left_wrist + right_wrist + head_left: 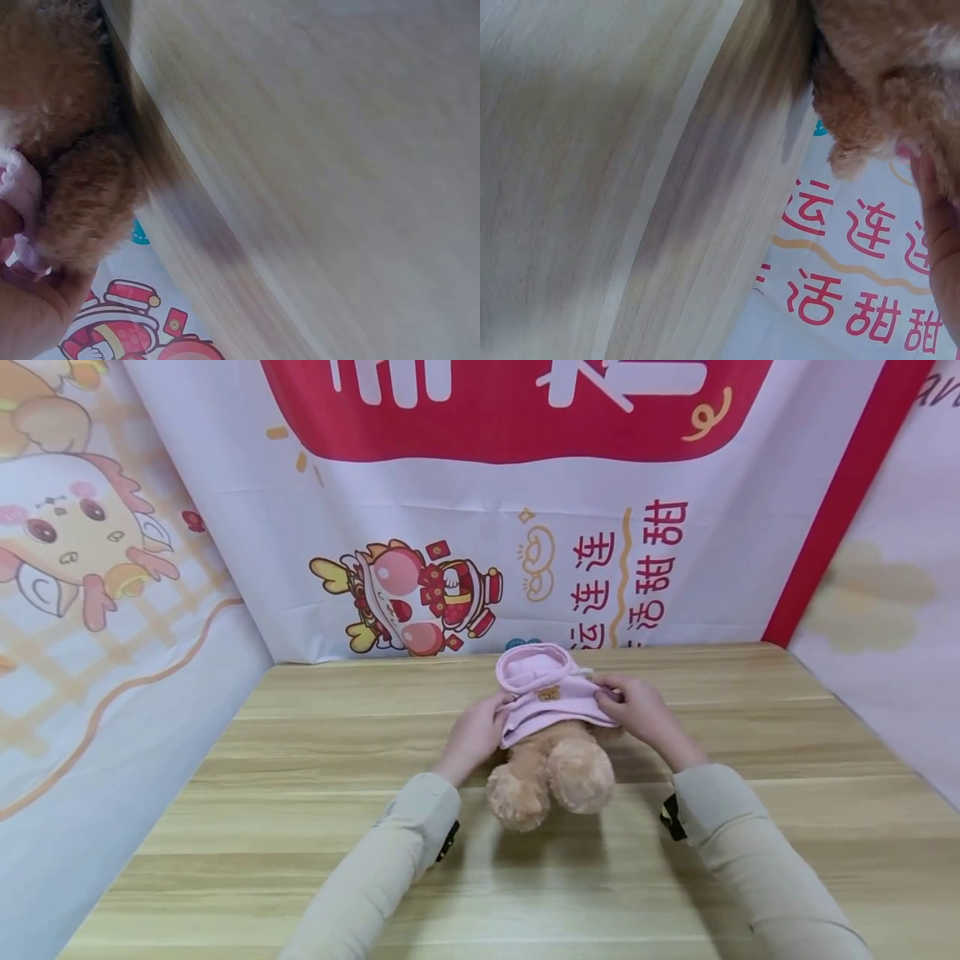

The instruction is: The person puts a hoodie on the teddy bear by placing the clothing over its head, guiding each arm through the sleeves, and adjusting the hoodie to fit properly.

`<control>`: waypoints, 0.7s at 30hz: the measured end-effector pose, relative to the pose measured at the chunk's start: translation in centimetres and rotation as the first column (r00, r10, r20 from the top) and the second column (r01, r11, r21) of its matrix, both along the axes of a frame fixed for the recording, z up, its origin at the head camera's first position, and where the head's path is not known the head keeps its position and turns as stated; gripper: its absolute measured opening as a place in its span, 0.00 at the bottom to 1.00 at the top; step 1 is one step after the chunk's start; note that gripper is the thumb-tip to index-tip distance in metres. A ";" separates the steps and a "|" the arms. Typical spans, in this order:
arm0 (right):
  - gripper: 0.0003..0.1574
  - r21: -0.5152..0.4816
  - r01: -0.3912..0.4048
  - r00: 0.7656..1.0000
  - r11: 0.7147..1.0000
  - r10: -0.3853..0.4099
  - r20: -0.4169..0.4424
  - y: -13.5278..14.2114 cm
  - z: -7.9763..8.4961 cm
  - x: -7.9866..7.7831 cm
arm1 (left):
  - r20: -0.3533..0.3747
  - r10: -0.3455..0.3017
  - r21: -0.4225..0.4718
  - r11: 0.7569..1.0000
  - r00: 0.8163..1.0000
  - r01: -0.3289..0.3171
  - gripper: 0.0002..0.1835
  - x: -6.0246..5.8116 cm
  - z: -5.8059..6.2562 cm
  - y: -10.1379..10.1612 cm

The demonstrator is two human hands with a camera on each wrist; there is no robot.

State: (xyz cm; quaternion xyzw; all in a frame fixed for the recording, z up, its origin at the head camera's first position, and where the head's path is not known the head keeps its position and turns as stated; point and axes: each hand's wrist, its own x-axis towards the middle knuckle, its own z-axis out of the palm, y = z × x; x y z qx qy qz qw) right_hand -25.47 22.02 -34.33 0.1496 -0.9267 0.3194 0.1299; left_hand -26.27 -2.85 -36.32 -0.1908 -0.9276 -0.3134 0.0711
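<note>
A light-brown plush toy (579,772) lies on the wooden table with its feet toward me. Over its upper body is a small pink hoodie (566,703) with a bear patch on the front, and the toy's head cannot be seen in the head view. My left hand (477,728) pinches the hoodie's left edge near the hem. On the other side, my right hand (639,708) holds the right edge between thumb and fingers. In the left wrist view, brown fur (86,199) bulges beside the pink cloth (21,184). The right wrist view shows fingers (930,195) against the fur.
The wooden table (315,760) extends around the toy. A printed white and red cloth (480,485) hangs along the table's back edge. Patterned panels rise at the left (112,635) and right (885,635). A dark strap (672,818) shows under the right sleeve.
</note>
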 end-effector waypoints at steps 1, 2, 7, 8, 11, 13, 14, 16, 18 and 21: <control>0.17 -0.010 -0.014 1.000 1.000 0.014 0.009 0.0 0.0 0.0 | 0.017 -0.004 0.015 1.000 1.000 0.004 0.16 0.0 0.1 -0.2; 0.18 -0.011 -0.027 0.999 1.000 0.027 0.020 0.0 0.1 0.0 | 0.027 -0.015 0.023 1.000 1.000 0.015 0.17 0.1 0.1 -0.3; 0.33 -0.008 -0.104 0.982 0.995 0.104 0.156 0.6 0.5 0.1 | 0.103 -0.054 -0.022 0.998 0.993 0.057 0.34 0.3 0.2 -0.7; 0.37 0.000 -0.117 0.976 0.993 0.115 0.183 0.7 0.6 0.1 | 0.112 -0.055 -0.042 0.997 0.992 0.060 0.37 0.3 0.3 -0.7; 0.46 0.011 -0.149 0.960 0.989 0.142 0.240 1.1 0.9 0.2 | 0.133 -0.039 -0.078 0.996 0.990 0.049 0.42 0.5 0.3 -0.7; 0.45 0.019 -0.157 0.959 0.987 0.148 0.241 1.3 0.9 0.3 | 0.126 -0.020 -0.087 0.996 0.992 0.031 0.42 0.6 0.3 -0.7; 0.43 0.022 -0.156 0.961 0.988 0.147 0.234 1.3 0.9 0.3 | 0.114 -0.011 -0.090 0.996 0.993 0.021 0.41 0.7 0.4 -0.6; 0.38 0.027 -0.151 0.967 0.988 0.142 0.210 1.2 0.8 0.2 | 0.067 -0.002 -0.113 0.993 0.998 0.010 0.40 0.7 0.4 -0.5; 0.33 0.034 -0.135 0.979 0.990 0.128 0.162 1.0 0.5 0.1 | -0.005 -0.018 -0.151 0.988 1.000 0.018 0.38 0.8 0.5 -0.5; 0.27 0.031 -0.101 0.992 0.994 0.098 0.078 0.4 0.1 -0.2 | -0.142 -0.094 -0.211 0.975 0.985 0.062 0.33 0.9 0.7 -0.4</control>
